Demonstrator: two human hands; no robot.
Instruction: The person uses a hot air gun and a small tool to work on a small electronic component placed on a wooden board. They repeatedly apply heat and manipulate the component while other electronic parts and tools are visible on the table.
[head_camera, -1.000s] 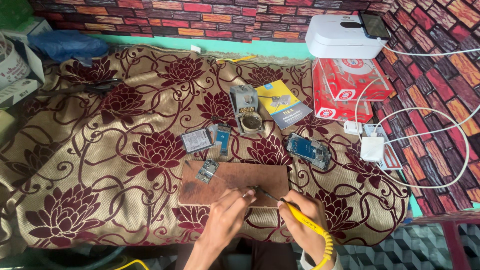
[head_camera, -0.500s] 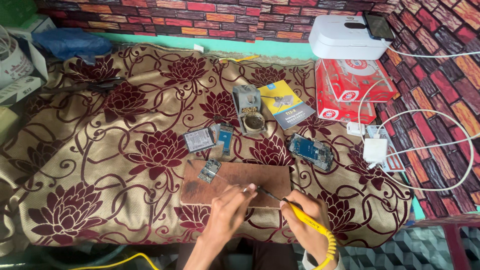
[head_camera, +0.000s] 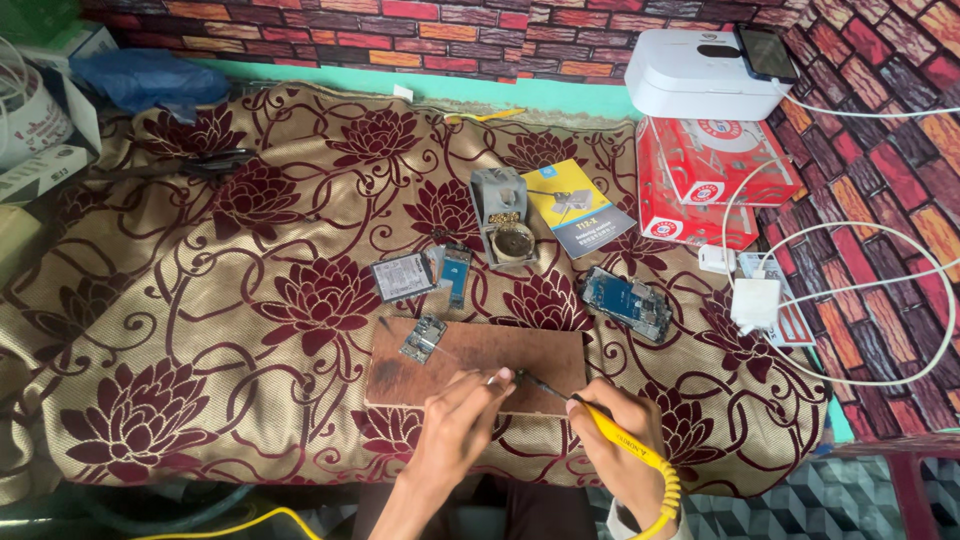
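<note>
Right hand (head_camera: 625, 440) closed round yellow soldering iron (head_camera: 620, 440), tip over wooden board (head_camera: 480, 365); left hand (head_camera: 455, 425) fingertips pinched, whether holding anything unclear, touching board's near edge; small circuit board (head_camera: 424, 338) farther up, apart from both

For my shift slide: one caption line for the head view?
Right hand holds yellow soldering iron beside left hand over wooden board carrying small circuit board.
</note>
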